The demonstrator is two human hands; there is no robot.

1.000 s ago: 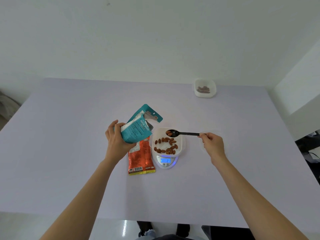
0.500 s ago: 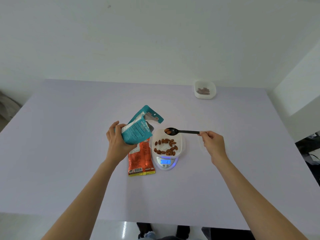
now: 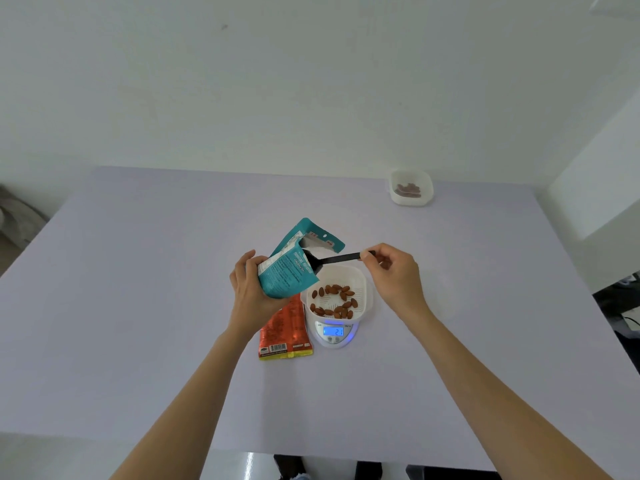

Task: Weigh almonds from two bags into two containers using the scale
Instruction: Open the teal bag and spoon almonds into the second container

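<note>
Two bags, two containers and one scale are noted on the pale table (image 3: pixel 138 306). The left hand (image 3: pixel 251 292) grips the teal bag (image 3: pixel 287 275), held tilted off the table with its torn mouth toward the scale. The orange bag (image 3: pixel 285 330) lies flat beneath it, just beside the scale. The white container (image 3: pixel 362 277) sits on the scale (image 3: pixel 334 337), whose blue display is lit. The second container (image 3: pixel 411 199) stands well apart at the far right edge, with some almonds inside. The right hand (image 3: pixel 394 275) pinches the end of the black spoon (image 3: pixel 341 258), whose bowl is at the bag's mouth. The almonds (image 3: pixel 334 301) lie scattered in the container on the scale.

Assessment: the second portion is being filled. The next move calls for a small scoop, carried level to the container, with the display checked.

Change: a second ago the spoon held almonds over the container; it has since moved left to the bag.
</note>
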